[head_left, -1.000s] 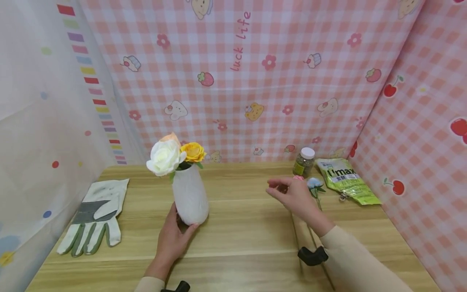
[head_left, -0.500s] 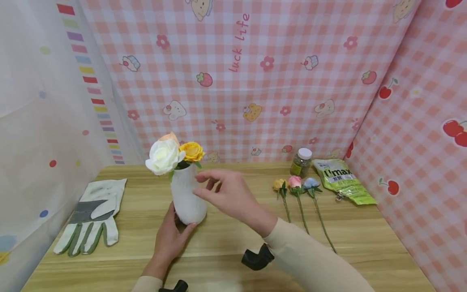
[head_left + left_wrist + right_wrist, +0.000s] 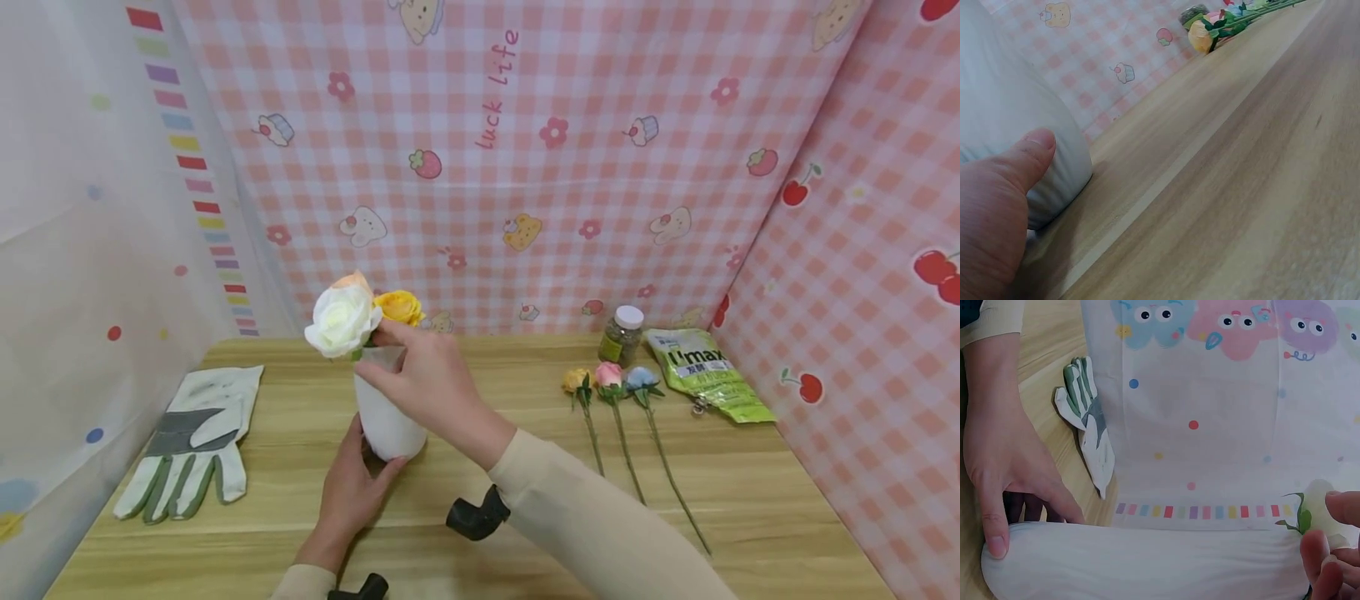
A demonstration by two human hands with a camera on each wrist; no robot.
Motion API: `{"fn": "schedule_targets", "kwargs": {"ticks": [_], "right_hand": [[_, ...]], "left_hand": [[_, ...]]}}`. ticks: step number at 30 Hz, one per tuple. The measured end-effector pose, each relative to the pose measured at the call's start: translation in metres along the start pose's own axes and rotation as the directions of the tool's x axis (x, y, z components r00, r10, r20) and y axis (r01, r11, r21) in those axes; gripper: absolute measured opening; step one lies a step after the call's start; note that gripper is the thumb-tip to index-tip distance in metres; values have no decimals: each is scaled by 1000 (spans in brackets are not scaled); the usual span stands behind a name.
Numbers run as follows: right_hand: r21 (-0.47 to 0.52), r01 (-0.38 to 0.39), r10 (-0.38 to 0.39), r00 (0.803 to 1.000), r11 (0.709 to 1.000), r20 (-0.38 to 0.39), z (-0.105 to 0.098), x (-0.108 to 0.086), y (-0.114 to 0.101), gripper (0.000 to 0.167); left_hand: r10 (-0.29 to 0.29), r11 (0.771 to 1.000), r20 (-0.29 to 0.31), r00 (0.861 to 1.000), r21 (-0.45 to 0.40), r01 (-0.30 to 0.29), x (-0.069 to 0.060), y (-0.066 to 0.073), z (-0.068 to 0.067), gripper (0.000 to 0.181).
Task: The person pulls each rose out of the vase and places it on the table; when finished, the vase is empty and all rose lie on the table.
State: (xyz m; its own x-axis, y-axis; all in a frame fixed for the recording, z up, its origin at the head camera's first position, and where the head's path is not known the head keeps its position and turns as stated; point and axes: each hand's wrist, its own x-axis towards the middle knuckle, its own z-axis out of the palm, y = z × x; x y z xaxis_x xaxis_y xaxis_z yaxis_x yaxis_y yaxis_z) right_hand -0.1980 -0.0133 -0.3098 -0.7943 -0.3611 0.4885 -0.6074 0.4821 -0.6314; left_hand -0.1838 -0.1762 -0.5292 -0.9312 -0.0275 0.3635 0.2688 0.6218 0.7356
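Observation:
A white vase (image 3: 388,425) stands on the table, holding a white rose (image 3: 341,321), a yellow rose (image 3: 400,307) and a peach bloom (image 3: 356,282). Low on the vase, my left hand (image 3: 354,490) grips it from the near side, its thumb (image 3: 1032,156) against the wall. My right hand (image 3: 435,383) is at the vase's mouth, just below the blooms. In the right wrist view, the thumb and fingers (image 3: 1316,553) of that hand stand apart near the white rose. The stems inside the vase are hidden.
A yellow rose (image 3: 577,382), a pink rose (image 3: 610,375) and a blue rose (image 3: 642,380) lie side by side on the right. Behind them are a lidded jar (image 3: 621,336) and a green pouch (image 3: 708,371). A work glove (image 3: 191,442) lies left.
My right hand has moved left from above the loose roses to the vase's mouth, uncovering those roses. My left hand has stayed on the vase.

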Motion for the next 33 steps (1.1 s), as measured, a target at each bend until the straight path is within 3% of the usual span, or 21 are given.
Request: {"fn": "schedule_targets", "kwargs": {"ticks": [6, 14, 21, 27, 33], "right_hand": [[-7, -17, 17, 1000, 1000, 13, 8, 6, -1, 53], [162, -133, 122, 990, 978, 74, 16, 11, -3, 64], [122, -87, 82, 996, 989, 44, 22, 13, 0, 71], [104, -108, 107, 994, 989, 20, 22, 12, 2, 69], [125, -144, 148, 989, 982, -22, 18, 12, 2, 53]], "left_hand": [[-4, 1000, 2, 1000, 1, 4, 0, 0, 0, 93], [1, 1000, 4, 1000, 5, -1, 0, 0, 0, 93], [-6, 1000, 5, 1000, 4, 6, 0, 0, 0, 93], [-26, 1000, 17, 1000, 11, 25, 0, 0, 0, 94], [-43, 999, 27, 999, 24, 43, 1, -2, 1, 94]]}}
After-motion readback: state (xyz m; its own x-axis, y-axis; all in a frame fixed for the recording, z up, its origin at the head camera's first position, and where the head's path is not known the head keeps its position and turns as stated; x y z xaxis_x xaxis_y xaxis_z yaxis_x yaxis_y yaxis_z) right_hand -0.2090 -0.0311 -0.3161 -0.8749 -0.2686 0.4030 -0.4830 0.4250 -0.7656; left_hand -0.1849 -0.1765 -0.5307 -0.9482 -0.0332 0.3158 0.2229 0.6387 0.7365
